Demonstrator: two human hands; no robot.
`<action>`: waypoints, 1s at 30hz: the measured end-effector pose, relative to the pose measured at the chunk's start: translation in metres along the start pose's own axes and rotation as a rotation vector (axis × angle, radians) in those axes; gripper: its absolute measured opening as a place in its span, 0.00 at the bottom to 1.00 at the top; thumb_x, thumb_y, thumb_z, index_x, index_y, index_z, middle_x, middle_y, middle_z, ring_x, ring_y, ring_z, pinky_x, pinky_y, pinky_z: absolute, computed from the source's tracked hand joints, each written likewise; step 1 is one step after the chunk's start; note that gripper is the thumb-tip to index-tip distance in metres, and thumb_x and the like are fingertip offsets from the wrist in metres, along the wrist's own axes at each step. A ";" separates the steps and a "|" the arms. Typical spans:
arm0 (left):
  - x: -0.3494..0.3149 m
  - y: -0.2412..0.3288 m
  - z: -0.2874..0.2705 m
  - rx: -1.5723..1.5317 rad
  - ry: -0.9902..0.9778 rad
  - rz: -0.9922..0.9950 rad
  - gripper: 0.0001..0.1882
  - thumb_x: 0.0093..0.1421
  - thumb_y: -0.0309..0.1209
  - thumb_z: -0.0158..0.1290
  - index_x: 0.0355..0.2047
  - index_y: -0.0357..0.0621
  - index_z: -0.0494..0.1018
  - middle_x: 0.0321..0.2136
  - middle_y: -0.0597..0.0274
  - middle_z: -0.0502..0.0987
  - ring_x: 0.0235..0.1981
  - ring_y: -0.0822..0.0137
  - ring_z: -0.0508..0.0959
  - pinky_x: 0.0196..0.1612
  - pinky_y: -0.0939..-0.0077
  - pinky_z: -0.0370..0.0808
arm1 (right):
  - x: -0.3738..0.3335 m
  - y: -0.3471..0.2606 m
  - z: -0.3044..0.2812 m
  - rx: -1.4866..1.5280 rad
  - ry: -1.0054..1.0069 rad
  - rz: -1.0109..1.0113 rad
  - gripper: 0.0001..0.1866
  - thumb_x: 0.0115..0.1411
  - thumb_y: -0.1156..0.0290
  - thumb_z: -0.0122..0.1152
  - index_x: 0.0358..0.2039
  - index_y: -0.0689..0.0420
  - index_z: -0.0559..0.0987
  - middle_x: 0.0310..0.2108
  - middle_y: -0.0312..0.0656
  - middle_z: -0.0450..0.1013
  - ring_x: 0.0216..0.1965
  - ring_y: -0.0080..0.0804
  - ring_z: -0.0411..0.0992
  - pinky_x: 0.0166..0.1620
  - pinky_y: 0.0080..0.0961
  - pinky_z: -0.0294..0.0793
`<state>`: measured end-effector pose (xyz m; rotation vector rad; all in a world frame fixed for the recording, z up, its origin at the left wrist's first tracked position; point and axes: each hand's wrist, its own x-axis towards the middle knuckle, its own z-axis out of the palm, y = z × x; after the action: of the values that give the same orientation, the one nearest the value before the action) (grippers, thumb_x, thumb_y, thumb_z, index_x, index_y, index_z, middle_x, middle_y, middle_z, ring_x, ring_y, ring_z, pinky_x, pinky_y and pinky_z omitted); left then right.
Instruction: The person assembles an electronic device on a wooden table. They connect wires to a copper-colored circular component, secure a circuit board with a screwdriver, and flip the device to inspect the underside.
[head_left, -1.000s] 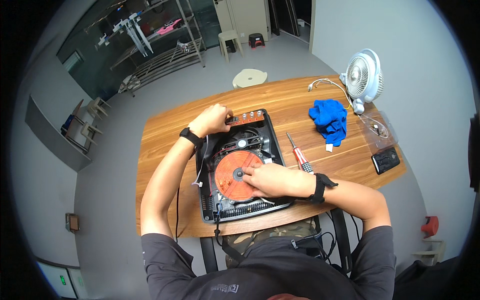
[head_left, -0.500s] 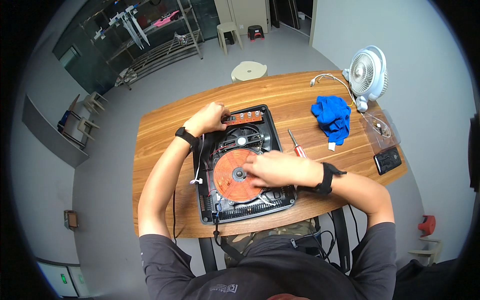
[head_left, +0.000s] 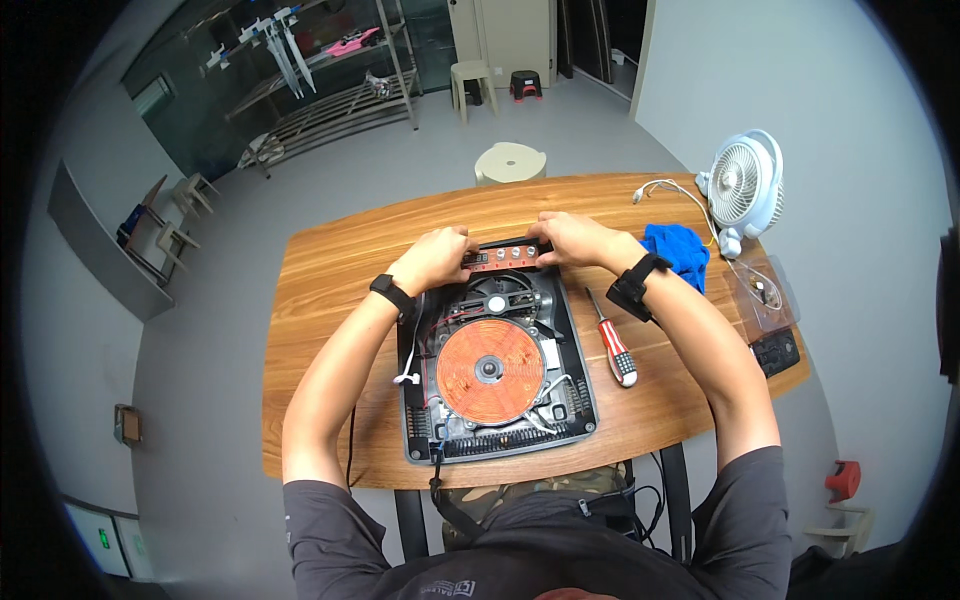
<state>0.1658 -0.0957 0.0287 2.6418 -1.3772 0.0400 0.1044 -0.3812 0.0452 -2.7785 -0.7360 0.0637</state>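
**Left hand [head_left: 438,257] and right hand [head_left: 578,240] at the board [head_left: 502,258]**

I have the left fingers bent, nearly closed about the board's left end, the right ones likewise at its right end; I cannot tell whether they pinch it or only rest there. The board sits along the far edge of the open casing [head_left: 577,365], just inside the desk's [head_left: 330,260] near edge. Nearer lies the coil [head_left: 462,370].

I judge that uneven force at one end could tilt or crack the board. The white plug [head_left: 405,379] at the casing's left edge could snag; a tug on the black cord [head_left: 437,468] could drag the casing off the near edge.

My best room is the wood towards the desk's left edge. Rightward is tighter: screwdriver [head_left: 617,355], then cloth [head_left: 680,252], with the fan [head_left: 740,185] by the far right corner.
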 end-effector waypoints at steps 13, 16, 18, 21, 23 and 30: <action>-0.028 -0.030 -0.023 -0.234 0.067 -0.045 0.16 0.58 0.34 0.63 0.42 0.36 0.82 0.37 0.48 0.82 0.41 0.49 0.83 0.46 0.61 0.79 | 0.021 0.020 0.037 0.002 0.021 -0.085 0.22 0.56 0.60 0.74 0.47 0.61 0.84 0.40 0.50 0.77 0.45 0.52 0.77 0.49 0.42 0.76; -0.047 -0.048 -0.031 -0.188 0.106 -0.136 0.12 0.58 0.28 0.61 0.40 0.35 0.82 0.34 0.48 0.82 0.37 0.51 0.83 0.44 0.63 0.80 | 0.023 0.017 0.035 0.020 -0.021 -0.057 0.23 0.56 0.61 0.74 0.47 0.62 0.83 0.41 0.52 0.77 0.46 0.52 0.76 0.50 0.42 0.75; -0.060 -0.055 -0.032 -0.153 0.040 -0.177 0.11 0.57 0.28 0.61 0.40 0.36 0.82 0.33 0.49 0.81 0.37 0.52 0.83 0.44 0.63 0.80 | 0.024 0.015 0.032 0.045 -0.062 -0.024 0.23 0.55 0.61 0.75 0.47 0.63 0.83 0.41 0.53 0.77 0.46 0.52 0.76 0.50 0.42 0.75; -0.069 -0.064 -0.022 -0.126 -0.011 -0.157 0.13 0.54 0.27 0.64 0.40 0.36 0.83 0.35 0.50 0.81 0.38 0.52 0.83 0.43 0.63 0.80 | 0.027 0.017 0.033 0.070 -0.064 -0.022 0.23 0.55 0.62 0.75 0.46 0.64 0.83 0.40 0.56 0.78 0.45 0.54 0.77 0.49 0.42 0.76; -0.072 -0.063 -0.016 -0.169 -0.017 -0.184 0.14 0.53 0.28 0.66 0.41 0.36 0.83 0.35 0.50 0.81 0.38 0.53 0.83 0.43 0.63 0.80 | 0.029 0.016 0.031 0.068 -0.079 -0.025 0.23 0.54 0.63 0.75 0.46 0.65 0.83 0.39 0.57 0.79 0.44 0.54 0.78 0.49 0.42 0.77; -0.072 -0.057 -0.013 -0.122 -0.019 -0.191 0.17 0.52 0.28 0.69 0.43 0.37 0.82 0.36 0.52 0.81 0.38 0.55 0.82 0.43 0.63 0.80 | 0.031 0.019 0.031 0.088 -0.090 -0.008 0.22 0.54 0.65 0.75 0.45 0.65 0.84 0.39 0.59 0.80 0.43 0.55 0.79 0.47 0.42 0.78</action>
<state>0.1717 -0.0036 0.0275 2.6627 -1.0892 -0.0889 0.1373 -0.3737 0.0107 -2.7037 -0.7473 0.2163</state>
